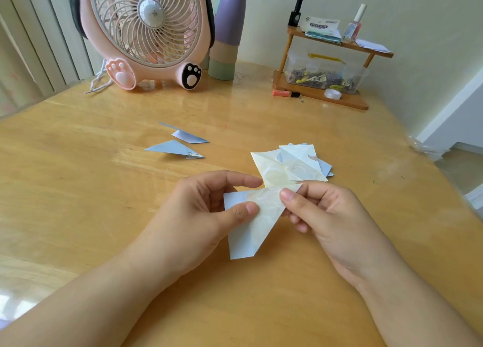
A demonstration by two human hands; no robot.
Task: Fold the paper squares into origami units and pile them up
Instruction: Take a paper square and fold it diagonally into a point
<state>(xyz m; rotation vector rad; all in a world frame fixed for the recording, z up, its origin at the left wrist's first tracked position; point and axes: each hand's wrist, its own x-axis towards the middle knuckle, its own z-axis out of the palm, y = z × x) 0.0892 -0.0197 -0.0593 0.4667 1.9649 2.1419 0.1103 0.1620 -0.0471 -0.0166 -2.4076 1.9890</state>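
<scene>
Pinching half-folded pale blue-and-cream paper square [254, 216] mid-frame: left hand [203, 216] grip on left edge, right hand [324, 216] grip on upper-right corner, above yellow wooden tabletop [104, 189].

We see a wooden table [104, 179] carrying two folded papers [177, 145] at centre, loose paper squares [290, 166] right of centre, a pink fan [146, 32] upper left, stacked cups [226, 38] beside it, and a small shelf [326, 58] upper right.

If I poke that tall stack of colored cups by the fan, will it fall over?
Probably it would. The stack of cups is tall and narrow on a small green base, so it likely tips easily. The cups look like light plastic, so even a gentle poke may move them. The glossy table might let the stack slide first.
</scene>
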